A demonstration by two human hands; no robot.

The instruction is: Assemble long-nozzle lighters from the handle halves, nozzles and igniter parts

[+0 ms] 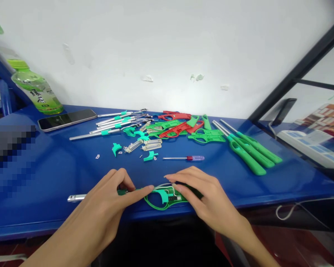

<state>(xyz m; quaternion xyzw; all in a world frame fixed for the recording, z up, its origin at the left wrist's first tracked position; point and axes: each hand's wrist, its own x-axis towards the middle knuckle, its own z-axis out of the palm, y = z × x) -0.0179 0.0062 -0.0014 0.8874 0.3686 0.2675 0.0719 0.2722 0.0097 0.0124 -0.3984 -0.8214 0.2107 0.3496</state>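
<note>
An opened green gas lighter housing point(151, 204) lies at the table's front edge, its inner side up. Inside it are a teal trigger point(164, 195), a thin white wire point(169, 188) and a dark-and-white igniter piece point(176, 198). A silver metal tube point(75, 198) sticks out to the left. My left hand point(108, 198) is closed around the housing's front part, its index finger pressing near the trigger. My right hand point(204, 189) grips the handle end, thumb and fingertips by the wire. It hides most of the handle.
Behind lie metal tubes point(108, 123) with teal clips, red shells point(174, 129), green shells point(208, 136), clear fuel tanks point(152, 144), loose triggers point(116, 149) and a screwdriver point(195, 158). Finished-looking green lighters point(246, 154) lie right. A phone point(68, 119) and bottle point(37, 89) are left.
</note>
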